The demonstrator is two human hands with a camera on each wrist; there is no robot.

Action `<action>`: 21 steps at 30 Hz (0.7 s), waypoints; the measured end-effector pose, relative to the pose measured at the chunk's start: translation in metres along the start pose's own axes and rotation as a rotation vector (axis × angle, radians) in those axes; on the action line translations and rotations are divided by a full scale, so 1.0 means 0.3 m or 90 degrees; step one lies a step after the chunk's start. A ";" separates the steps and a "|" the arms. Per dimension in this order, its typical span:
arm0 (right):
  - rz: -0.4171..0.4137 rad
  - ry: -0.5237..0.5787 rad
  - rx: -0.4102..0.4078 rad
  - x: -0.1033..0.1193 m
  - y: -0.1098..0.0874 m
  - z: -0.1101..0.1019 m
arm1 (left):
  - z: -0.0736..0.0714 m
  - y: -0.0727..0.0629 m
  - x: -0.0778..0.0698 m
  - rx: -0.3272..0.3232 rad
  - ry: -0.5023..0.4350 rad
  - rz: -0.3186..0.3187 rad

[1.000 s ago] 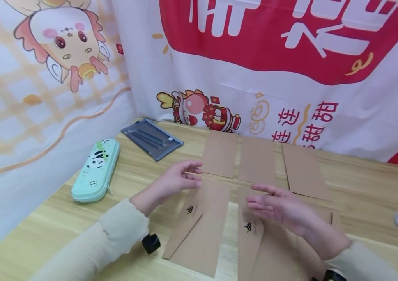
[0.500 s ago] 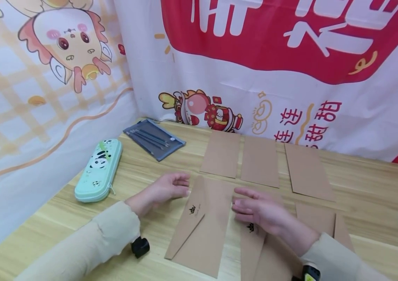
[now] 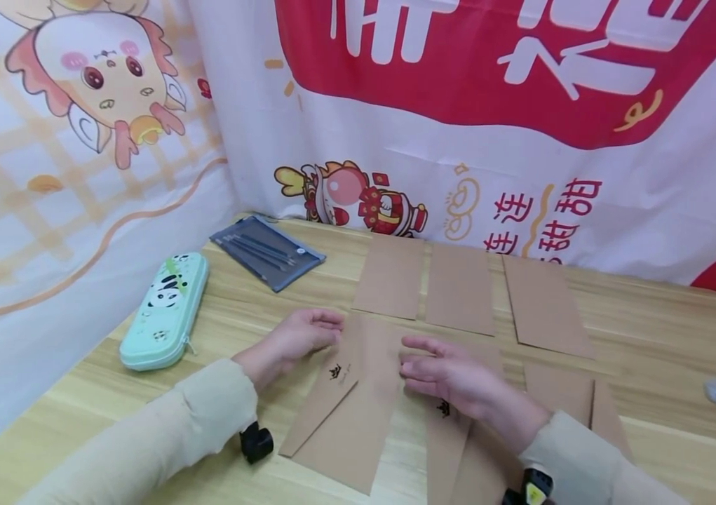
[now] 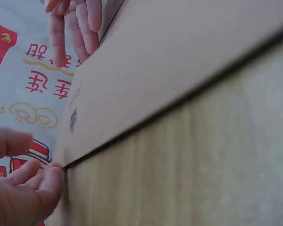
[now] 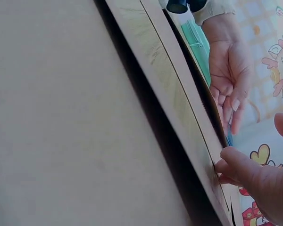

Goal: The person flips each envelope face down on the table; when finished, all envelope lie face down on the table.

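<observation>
Festive printed cloth point(image 3: 458, 119) backs the wooden table point(image 3: 247, 301). Head view: my left hand point(image 3: 301, 337) and right hand point(image 3: 452, 375), fingers loose, flank the crown-printed kraft envelope point(image 3: 358, 421) on the near table, neither gripping; I judge this as straightening it, calling next for light, even fingertip pressure. Beyond, the zip pouch point(image 3: 277, 240) holds pencils point(image 3: 257, 249); the panda pencil case point(image 3: 165, 312) is closed, contents hidden. Left wrist: fingertips meet the envelope's corner, thumb apart. Right wrist: straight fingers beside an edge, contact unclear.
</observation>
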State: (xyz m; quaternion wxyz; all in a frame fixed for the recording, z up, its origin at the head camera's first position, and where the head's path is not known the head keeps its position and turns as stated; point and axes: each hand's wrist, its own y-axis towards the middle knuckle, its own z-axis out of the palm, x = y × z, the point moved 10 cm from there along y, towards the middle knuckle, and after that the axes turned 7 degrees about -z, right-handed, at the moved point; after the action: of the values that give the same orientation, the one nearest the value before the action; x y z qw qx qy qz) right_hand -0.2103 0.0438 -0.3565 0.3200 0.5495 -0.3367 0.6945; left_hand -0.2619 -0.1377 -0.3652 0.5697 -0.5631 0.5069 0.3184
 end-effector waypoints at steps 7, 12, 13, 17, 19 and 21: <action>-0.003 -0.019 -0.011 -0.003 0.037 0.022 | -0.048 -0.021 -0.056 -0.056 -0.051 0.048; -0.008 -0.016 -0.023 -0.013 0.069 0.044 | -0.072 -0.028 -0.075 -0.082 -0.072 0.074; -0.009 -0.014 -0.024 -0.013 0.075 0.049 | -0.075 -0.030 -0.078 -0.083 -0.080 0.077; -0.018 -0.016 -0.025 -0.014 0.095 0.071 | -0.087 -0.045 -0.103 -0.079 -0.096 0.097; -0.020 -0.012 -0.029 -0.016 0.103 0.079 | -0.090 -0.051 -0.119 -0.073 -0.094 0.108; -0.020 -0.005 -0.033 -0.018 0.109 0.084 | -0.089 -0.055 -0.135 -0.068 -0.087 0.116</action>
State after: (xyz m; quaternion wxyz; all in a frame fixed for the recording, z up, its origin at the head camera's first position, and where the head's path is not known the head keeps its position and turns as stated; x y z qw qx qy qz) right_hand -0.2222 0.0042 -0.3613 0.3436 0.5487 -0.3475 0.6783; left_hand -0.2637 -0.1577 -0.3181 0.5410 -0.5214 0.4979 0.4330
